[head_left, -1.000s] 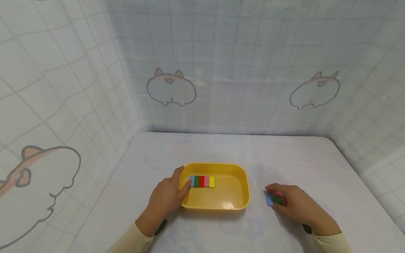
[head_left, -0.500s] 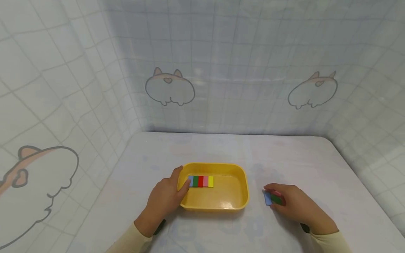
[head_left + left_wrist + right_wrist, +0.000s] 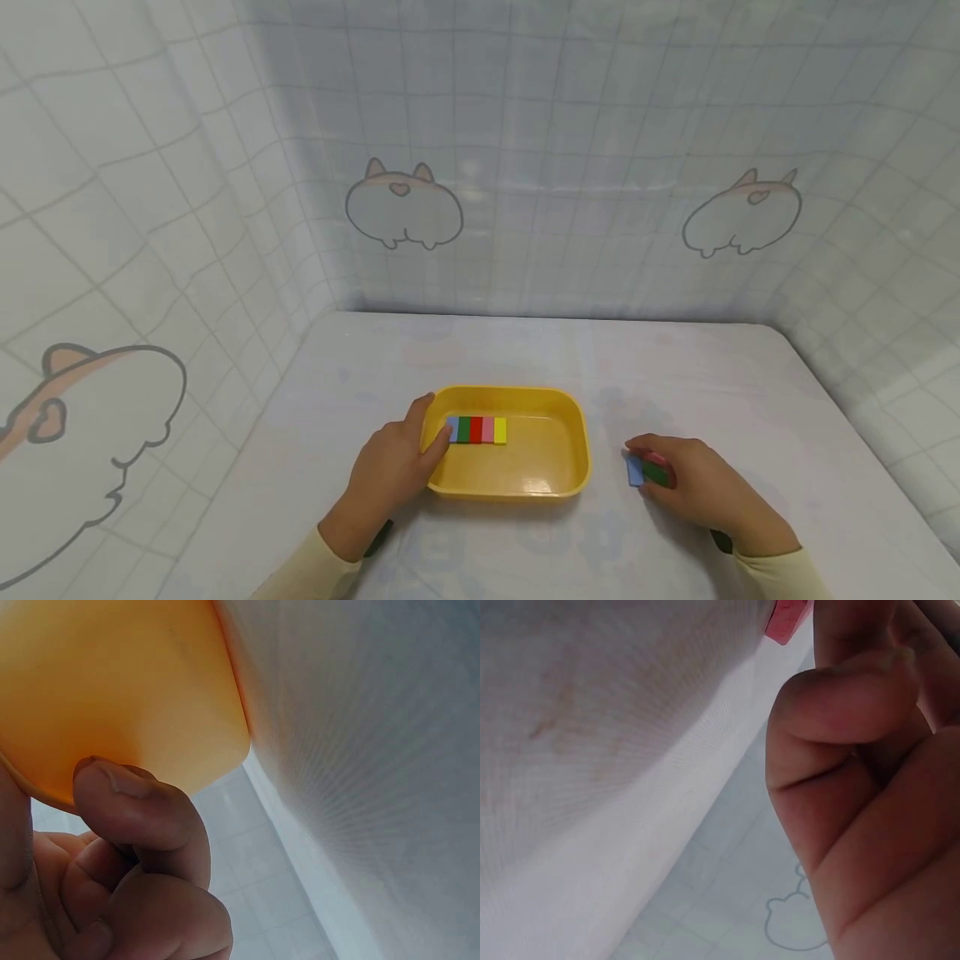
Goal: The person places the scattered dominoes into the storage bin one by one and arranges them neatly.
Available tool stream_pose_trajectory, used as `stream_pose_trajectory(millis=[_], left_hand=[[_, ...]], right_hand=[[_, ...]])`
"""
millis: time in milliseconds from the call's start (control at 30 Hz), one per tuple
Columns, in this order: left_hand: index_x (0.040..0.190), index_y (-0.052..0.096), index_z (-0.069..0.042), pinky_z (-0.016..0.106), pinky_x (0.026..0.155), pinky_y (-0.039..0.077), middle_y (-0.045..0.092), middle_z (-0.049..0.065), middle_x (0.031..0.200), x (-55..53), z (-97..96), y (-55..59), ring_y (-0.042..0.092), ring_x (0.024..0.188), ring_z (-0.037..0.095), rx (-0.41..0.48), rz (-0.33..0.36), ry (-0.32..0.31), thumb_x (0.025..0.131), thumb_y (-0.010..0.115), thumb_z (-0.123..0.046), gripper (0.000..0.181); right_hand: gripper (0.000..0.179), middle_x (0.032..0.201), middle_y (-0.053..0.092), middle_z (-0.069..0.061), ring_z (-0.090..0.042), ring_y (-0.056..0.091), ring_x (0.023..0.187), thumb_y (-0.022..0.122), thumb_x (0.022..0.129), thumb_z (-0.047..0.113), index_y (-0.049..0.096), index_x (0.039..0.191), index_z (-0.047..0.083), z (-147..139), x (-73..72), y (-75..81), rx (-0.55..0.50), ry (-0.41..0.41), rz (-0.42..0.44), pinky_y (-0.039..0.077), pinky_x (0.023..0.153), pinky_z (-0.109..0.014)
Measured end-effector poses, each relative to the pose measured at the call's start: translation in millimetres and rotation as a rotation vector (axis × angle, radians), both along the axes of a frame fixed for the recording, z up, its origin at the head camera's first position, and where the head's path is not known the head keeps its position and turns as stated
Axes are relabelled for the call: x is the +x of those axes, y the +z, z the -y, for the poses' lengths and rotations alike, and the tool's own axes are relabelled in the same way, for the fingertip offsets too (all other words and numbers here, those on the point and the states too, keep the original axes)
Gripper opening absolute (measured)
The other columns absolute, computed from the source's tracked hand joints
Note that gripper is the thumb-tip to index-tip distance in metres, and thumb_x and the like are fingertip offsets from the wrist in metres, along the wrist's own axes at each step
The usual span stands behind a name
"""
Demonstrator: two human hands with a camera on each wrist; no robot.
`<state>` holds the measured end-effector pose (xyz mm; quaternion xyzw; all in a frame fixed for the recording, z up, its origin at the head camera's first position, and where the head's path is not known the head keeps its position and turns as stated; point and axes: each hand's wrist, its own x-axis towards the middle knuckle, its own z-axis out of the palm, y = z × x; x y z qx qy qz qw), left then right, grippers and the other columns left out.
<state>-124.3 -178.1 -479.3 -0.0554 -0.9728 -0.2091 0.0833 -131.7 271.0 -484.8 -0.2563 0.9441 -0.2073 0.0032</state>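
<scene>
My left hand (image 3: 388, 467) grips the left wall of a yellow plastic tray (image 3: 551, 467), thumb over the rim; its curled fingers show against the tray wall (image 3: 127, 682) in the left wrist view. Inside the tray lies a row of small coloured blocks (image 3: 476, 430): blue, green, red, pink and yellow, side by side. Right of the tray my right hand (image 3: 697, 479) pinches a blue block (image 3: 634, 470) between thumb and index finger on the table. A green block (image 3: 656, 473) and a pink block (image 3: 656, 458) lie under the curved palm, partly hidden. The right wrist view shows a pinkish-red block (image 3: 787, 621) at its top edge.
A pale cloth covers the table (image 3: 480, 350). Behind it and at both sides hang grid-patterned curtains (image 3: 570, 167) with cartoon animal prints. The table's back edge runs along the foot of the rear curtain.
The view shifts very slightly. Both hands, the tray and the blocks keep nearly the same places.
</scene>
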Motion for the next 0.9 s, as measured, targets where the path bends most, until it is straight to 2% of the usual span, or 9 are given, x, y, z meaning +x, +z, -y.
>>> stream_pose_trajectory(millis=[367, 900], left_hand=[[0.154, 0.047, -0.010, 0.034, 0.054, 0.048, 0.049, -0.003, 0.062, 0.9, -0.5, 2.1, 0.049, 0.056, 0.016, -0.008, 0.015, -0.008, 0.106, 0.056, -0.055, 0.066], [0.154, 0.047, -0.010, 0.033, 0.056, 0.049, 0.049, -0.004, 0.062, 0.3, 4.2, -2.3, 0.049, 0.056, 0.015, -0.003, 0.003, -0.021, 0.106, 0.055, -0.056, 0.067]], right_hand=[[0.050, 0.122, 0.071, 0.015, -0.005, 0.065, 0.103, 0.091, 0.082, 0.023, 0.072, 0.129, 0.022, 4.7, 0.8, -2.8, -0.013, -0.045, 0.010, 0.056, 0.095, -0.044], [0.051, 0.124, 0.071, 0.014, -0.008, 0.065, 0.106, 0.090, 0.083, 0.022, 0.071, 0.130, 0.021, 9.1, 3.3, -4.9, -0.016, -0.067, 0.015, 0.055, 0.096, -0.045]])
